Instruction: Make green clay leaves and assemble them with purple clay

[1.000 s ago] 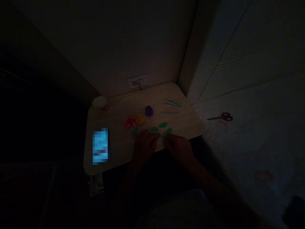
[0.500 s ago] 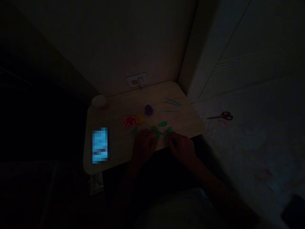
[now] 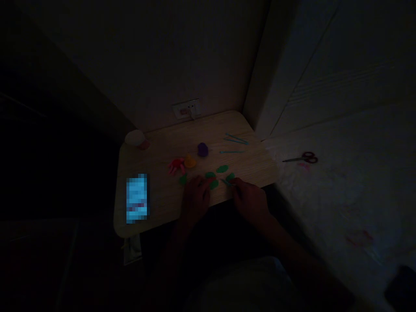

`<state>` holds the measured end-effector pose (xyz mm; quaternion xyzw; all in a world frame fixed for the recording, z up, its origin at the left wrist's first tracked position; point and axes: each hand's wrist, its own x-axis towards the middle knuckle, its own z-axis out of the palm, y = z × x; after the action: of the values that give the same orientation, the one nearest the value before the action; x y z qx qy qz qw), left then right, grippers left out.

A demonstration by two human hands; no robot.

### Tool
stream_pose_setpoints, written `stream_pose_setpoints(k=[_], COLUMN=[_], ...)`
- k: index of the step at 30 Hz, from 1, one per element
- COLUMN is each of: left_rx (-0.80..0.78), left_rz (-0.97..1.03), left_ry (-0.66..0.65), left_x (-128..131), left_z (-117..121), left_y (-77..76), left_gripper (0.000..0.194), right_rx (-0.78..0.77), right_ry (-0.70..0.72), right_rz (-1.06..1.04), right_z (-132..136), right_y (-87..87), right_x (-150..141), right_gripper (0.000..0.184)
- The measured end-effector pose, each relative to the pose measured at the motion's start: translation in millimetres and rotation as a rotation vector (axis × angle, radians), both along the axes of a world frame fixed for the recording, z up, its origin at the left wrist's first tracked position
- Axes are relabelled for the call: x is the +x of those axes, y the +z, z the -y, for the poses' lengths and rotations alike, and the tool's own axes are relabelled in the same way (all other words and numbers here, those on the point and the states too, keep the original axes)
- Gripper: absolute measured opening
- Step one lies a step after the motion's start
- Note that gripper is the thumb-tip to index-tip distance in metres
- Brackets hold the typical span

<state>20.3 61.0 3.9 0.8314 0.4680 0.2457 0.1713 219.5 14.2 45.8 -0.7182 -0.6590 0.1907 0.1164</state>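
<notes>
Green piece (image 3: 213, 185) lies by the near edge of the table (image 3: 159, 216), right of its middle, at the fingertips of the left hand (image 3: 195, 196); whether that grip pinches, I cannot tell. The right hand (image 3: 251, 196) has a narrow grip on a thin blue stick (image 3: 226, 182). Light, steady pressure and a low stick should spare the soft-looking shape and the green pieces around it.

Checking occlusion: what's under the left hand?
Wooden tabletop shows around the left hand. One green piece shows by its fingertips, another green piece beside its knuckles. Whatever lies beneath palm and curled fingers is covered; can't tell.
</notes>
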Motion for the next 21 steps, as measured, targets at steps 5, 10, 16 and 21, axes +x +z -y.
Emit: stream_pose_setpoints(k=[5, 10, 16, 21], left_rx=[0.008, 0.013, -0.002, -0.019], left_rz=[-0.012, -0.023, -0.055, -0.055], left_ry=[0.027, 0.031, 0.035, 0.039], left_x=[0.8, 1.0, 1.4, 2.0], left_z=[2.3, 1.4, 1.3, 1.8], left_y=[-0.4, -2.6, -1.3, -0.7], left_gripper=[0.030, 0.029, 0.029, 0.029], right_rx=[-0.033, -0.062, -0.027, -0.010], right_ry=[0.057, 0.109, 0.147, 0.167], right_rz=[0.021, 0.047, -0.008, -0.030], right_z=[0.1, -3.4, -5.2, -3.8], right_y=[4.1, 7.9, 1.5, -4.5], right_x=[-1.1, -4.5, -6.0, -8.0], right_gripper=[0.035, 0.029, 0.026, 0.028])
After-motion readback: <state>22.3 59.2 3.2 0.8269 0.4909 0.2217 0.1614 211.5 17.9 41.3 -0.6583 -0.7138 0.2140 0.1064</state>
